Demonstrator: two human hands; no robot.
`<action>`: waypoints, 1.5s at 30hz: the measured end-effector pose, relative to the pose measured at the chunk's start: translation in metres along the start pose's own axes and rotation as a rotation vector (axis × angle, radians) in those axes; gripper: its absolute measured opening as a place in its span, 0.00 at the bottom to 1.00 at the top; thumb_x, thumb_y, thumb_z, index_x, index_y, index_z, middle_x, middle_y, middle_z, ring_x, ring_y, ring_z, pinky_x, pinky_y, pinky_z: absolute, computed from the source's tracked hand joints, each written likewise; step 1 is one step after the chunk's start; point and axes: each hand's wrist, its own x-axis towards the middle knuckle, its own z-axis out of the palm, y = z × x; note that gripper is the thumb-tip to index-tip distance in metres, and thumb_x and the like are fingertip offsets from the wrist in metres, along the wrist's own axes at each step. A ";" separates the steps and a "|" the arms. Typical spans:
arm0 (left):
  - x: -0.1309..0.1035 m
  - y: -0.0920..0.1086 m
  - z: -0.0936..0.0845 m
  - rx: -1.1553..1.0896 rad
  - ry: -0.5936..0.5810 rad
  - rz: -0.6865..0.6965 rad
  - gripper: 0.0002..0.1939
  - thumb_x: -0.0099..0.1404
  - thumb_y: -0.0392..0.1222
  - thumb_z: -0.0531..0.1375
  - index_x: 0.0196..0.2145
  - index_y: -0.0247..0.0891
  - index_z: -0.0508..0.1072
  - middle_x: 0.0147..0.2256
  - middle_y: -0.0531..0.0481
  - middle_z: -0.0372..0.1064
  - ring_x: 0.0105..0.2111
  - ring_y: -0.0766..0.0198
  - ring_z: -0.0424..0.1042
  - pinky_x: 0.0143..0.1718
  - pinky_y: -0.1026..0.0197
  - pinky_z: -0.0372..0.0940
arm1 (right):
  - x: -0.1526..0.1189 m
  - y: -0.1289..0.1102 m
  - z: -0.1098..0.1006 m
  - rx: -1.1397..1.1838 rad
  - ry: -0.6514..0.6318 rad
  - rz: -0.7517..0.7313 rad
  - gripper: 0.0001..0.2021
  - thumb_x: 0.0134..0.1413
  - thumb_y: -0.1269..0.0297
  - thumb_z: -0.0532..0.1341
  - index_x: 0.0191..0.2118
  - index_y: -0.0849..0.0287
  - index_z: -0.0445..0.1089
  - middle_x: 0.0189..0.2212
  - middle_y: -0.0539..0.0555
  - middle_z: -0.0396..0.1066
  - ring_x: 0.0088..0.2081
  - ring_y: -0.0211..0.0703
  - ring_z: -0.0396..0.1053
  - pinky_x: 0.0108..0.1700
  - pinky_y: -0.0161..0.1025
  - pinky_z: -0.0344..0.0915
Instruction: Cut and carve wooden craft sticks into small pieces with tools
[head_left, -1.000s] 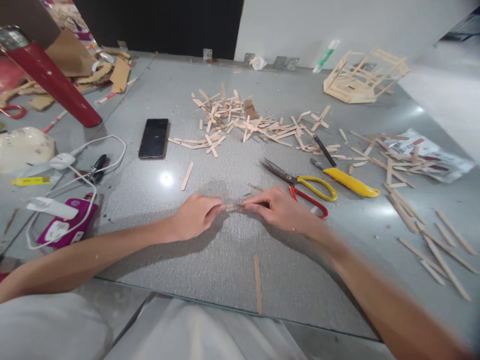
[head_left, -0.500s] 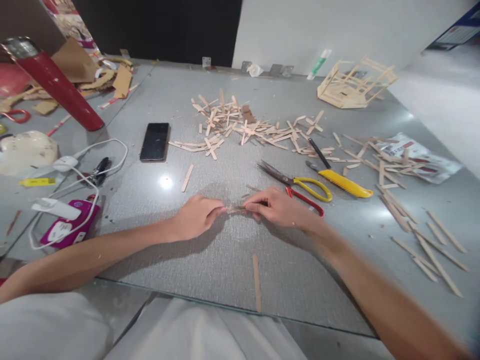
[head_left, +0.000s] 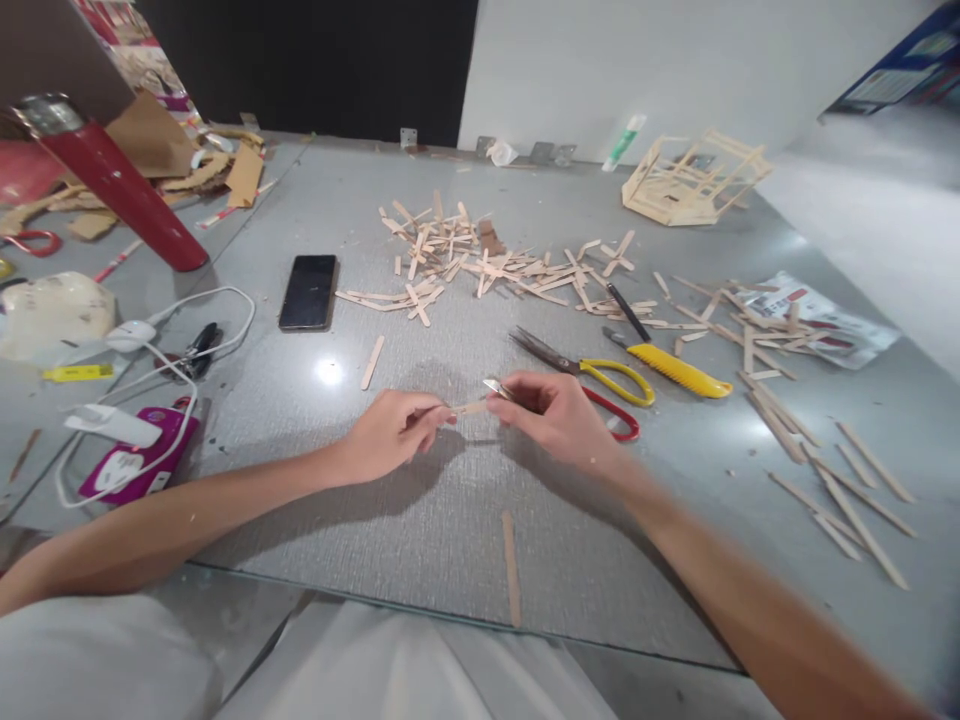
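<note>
My left hand [head_left: 394, 432] is closed, pinching one end of a short wooden craft stick [head_left: 471, 408] just above the table. At the stick's other end is my right hand [head_left: 551, 412], also closed. A small metal blade [head_left: 493, 386] juts from between its thumb and forefinger, its rear part hidden in the palm. Whether the right fingers also grip the stick I cannot tell. Beside the right hand lie scissors [head_left: 619, 380] with one yellow and one red handle. One loose craft stick [head_left: 511, 568] lies near the table's front edge, another [head_left: 373, 362] beyond my left hand.
A heap of craft sticks [head_left: 487, 262] lies farther back, near a phone [head_left: 308, 292]. Rightward are a yellow cutter [head_left: 679, 370], more sticks [head_left: 784, 420] and a stick-built frame [head_left: 694, 185]. A red flask [head_left: 124, 190] and a purple box with cables [head_left: 142, 455] stand left.
My right hand has lifted and turned slightly, and the metal blade now shows above the stick. The stick is raised a little off the table. The view has shifted slightly.
</note>
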 end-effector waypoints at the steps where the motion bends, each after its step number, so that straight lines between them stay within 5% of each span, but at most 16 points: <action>1: -0.002 0.004 0.000 -0.080 -0.012 -0.016 0.21 0.75 0.46 0.50 0.28 0.33 0.71 0.21 0.55 0.66 0.18 0.73 0.64 0.22 0.69 0.57 | -0.004 -0.005 0.004 0.022 0.009 0.003 0.15 0.58 0.53 0.63 0.28 0.59 0.71 0.22 0.49 0.68 0.25 0.35 0.61 0.28 0.35 0.58; 5: -0.010 0.025 -0.004 -0.384 -0.064 -0.044 0.20 0.75 0.51 0.51 0.38 0.32 0.73 0.23 0.52 0.70 0.18 0.72 0.68 0.19 0.70 0.61 | -0.024 -0.030 0.015 0.228 0.138 0.081 0.17 0.58 0.52 0.64 0.25 0.58 0.69 0.18 0.47 0.66 0.17 0.30 0.50 0.19 0.33 0.46; 11: -0.021 0.055 -0.012 -0.599 -0.133 -0.085 0.19 0.75 0.52 0.53 0.36 0.32 0.71 0.21 0.53 0.69 0.16 0.73 0.66 0.17 0.71 0.60 | -0.045 -0.053 0.018 0.356 0.185 0.064 0.15 0.60 0.54 0.64 0.27 0.57 0.69 0.17 0.47 0.67 0.16 0.29 0.51 0.17 0.32 0.44; 24: -0.030 0.069 -0.015 -0.478 -0.117 -0.048 0.17 0.75 0.48 0.52 0.36 0.32 0.73 0.21 0.54 0.68 0.17 0.73 0.64 0.20 0.70 0.61 | -0.054 -0.063 0.017 0.229 0.244 -0.073 0.13 0.62 0.57 0.63 0.27 0.56 0.70 0.15 0.45 0.66 0.17 0.30 0.57 0.17 0.30 0.51; 27: -0.026 0.065 -0.014 -0.266 -0.077 -0.046 0.14 0.73 0.44 0.54 0.35 0.33 0.74 0.21 0.55 0.68 0.18 0.73 0.64 0.21 0.71 0.59 | -0.052 -0.051 0.018 0.038 0.354 -0.142 0.10 0.63 0.58 0.63 0.31 0.55 0.70 0.18 0.45 0.67 0.19 0.33 0.62 0.20 0.32 0.57; 30: -0.015 0.050 -0.013 -0.055 -0.014 -0.084 0.14 0.73 0.39 0.51 0.33 0.34 0.73 0.19 0.56 0.66 0.16 0.74 0.62 0.20 0.69 0.56 | -0.048 -0.030 0.020 -0.406 0.529 -0.348 0.06 0.66 0.62 0.59 0.43 0.56 0.72 0.28 0.50 0.74 0.28 0.38 0.69 0.29 0.35 0.64; 36: 0.010 0.004 -0.008 0.186 0.035 -0.067 0.19 0.74 0.39 0.49 0.25 0.36 0.68 0.19 0.55 0.65 0.19 0.69 0.63 0.26 0.65 0.56 | -0.033 0.004 0.033 -1.399 0.342 -0.562 0.14 0.64 0.80 0.52 0.48 0.67 0.73 0.26 0.52 0.72 0.27 0.39 0.66 0.30 0.37 0.59; 45: 0.015 -0.009 -0.003 0.301 0.056 -0.108 0.18 0.74 0.38 0.48 0.26 0.36 0.67 0.21 0.54 0.63 0.22 0.68 0.60 0.29 0.62 0.53 | -0.020 0.004 0.040 -1.493 0.252 -0.678 0.11 0.63 0.78 0.58 0.46 0.71 0.75 0.23 0.50 0.67 0.26 0.39 0.61 0.30 0.38 0.57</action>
